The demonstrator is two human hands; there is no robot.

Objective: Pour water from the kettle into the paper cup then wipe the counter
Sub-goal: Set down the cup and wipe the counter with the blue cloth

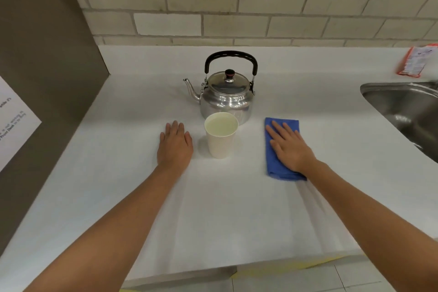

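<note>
A steel kettle point(226, 97) with a black handle stands upright on the white counter point(213, 208), its spout pointing left. Just in front of it stands a white paper cup point(220, 136) with water inside. My left hand point(175, 146) lies flat on the counter to the left of the cup, fingers apart, holding nothing. A folded blue cloth point(275, 163) lies to the right of the cup. My right hand point(289, 147) rests flat on top of the cloth with fingers spread, pressing it to the counter.
A steel sink point(407, 111) is set into the counter at the right. A red and white packet point(417, 60) lies at the back right. A tiled wall runs behind; a brown panel point(47, 66) with a paper sign bounds the left.
</note>
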